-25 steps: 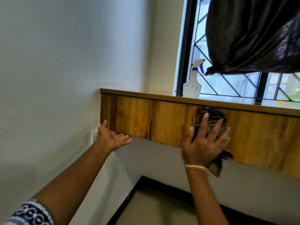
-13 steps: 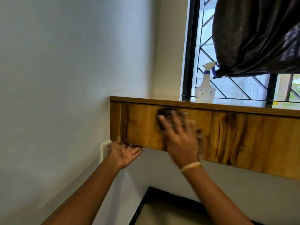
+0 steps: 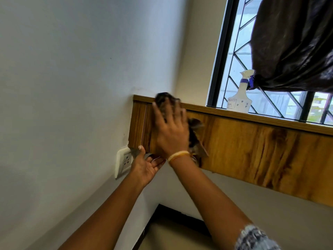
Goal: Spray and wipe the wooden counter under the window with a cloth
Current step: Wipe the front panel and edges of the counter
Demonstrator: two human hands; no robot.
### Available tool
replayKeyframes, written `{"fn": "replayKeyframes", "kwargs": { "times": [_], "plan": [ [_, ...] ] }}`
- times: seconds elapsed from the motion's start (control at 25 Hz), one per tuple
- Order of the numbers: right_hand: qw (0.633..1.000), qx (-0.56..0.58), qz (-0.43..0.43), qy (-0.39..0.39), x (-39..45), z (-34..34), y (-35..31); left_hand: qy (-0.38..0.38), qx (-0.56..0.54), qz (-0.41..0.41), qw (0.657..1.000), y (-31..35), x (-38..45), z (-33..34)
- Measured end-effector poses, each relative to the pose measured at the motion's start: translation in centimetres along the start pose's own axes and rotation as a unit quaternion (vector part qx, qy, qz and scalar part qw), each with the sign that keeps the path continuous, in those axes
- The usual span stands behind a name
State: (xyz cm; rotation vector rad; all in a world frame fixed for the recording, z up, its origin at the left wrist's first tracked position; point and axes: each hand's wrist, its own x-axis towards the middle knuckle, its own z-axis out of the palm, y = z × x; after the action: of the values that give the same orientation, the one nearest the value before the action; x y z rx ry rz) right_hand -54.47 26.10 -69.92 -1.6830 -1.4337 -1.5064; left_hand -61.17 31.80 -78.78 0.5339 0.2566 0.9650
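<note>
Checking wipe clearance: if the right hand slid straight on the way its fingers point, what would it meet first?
The right hand would likely meet the counter's top lip first, then wall.

There are two hands in view, the left hand (image 3: 146, 167) and the right hand (image 3: 171, 131). There is one cloth (image 3: 195, 139), dark and mottled. One spray bottle (image 3: 238, 101) shows, white with a blue collar. There is one wooden table (image 3: 252, 147) and one window (image 3: 220, 51). One dark curtain (image 3: 295, 42) counts as the only drape. There is one white wall socket (image 3: 124, 162). The right arm carries one yellow wristband (image 3: 178, 155) and one patterned sleeve (image 3: 255, 239). Two bare forearms complete the count.
</note>
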Motion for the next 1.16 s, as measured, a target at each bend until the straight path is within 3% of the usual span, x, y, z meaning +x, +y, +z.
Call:
{"fn": "replayKeyframes", "kwargs": {
  "times": [0.16, 0.24, 0.36, 0.44, 0.52, 0.68, 0.8, 0.96, 1.16],
  "plan": [
    [0.955, -0.013, -0.207, -0.214, 3.2, 0.1, -2.6, -0.004, 0.001, 0.014, 1.000, 0.0, -0.3, 0.0],
    [0.949, -0.025, -0.246, -0.196, 2.2, -1.5, -0.2, -0.005, -0.005, 0.020, 1.000, -0.3, -0.3, 0.0],
    [0.997, -0.028, -0.071, -0.024, -2.7, -3.1, 5.6, 0.006, -0.015, 0.018, 1.000, -0.6, -0.3, 0.2],
    [0.999, -0.038, 0.030, 0.026, -5.7, -3.1, 7.6, 0.001, -0.020, 0.010, 1.000, -0.5, 0.2, -0.1],
    [0.997, -0.056, 0.039, 0.043, -6.1, -2.0, 6.8, -0.002, -0.018, 0.015, 1.000, -0.9, 0.5, -0.5],
    [0.994, -0.073, -0.076, 0.021, -1.8, -0.3, 3.0, -0.011, -0.020, 0.027, 0.999, -0.7, 0.8, -0.5],
    [0.976, -0.093, -0.195, -0.043, 1.7, 0.4, 0.9, -0.006, -0.038, 0.031, 0.999, -0.8, 0.4, -0.3],
    [0.955, -0.066, -0.263, -0.119, 4.2, 0.8, -1.2, -0.006, -0.050, 0.012, 0.999, -0.9, -0.3, 0.1],
    [0.883, -0.054, -0.421, -0.201, -1.7, 0.4, -0.3, -0.059, -0.112, 0.036, 0.991, -1.4, -1.7, -0.6]
  ]
}}
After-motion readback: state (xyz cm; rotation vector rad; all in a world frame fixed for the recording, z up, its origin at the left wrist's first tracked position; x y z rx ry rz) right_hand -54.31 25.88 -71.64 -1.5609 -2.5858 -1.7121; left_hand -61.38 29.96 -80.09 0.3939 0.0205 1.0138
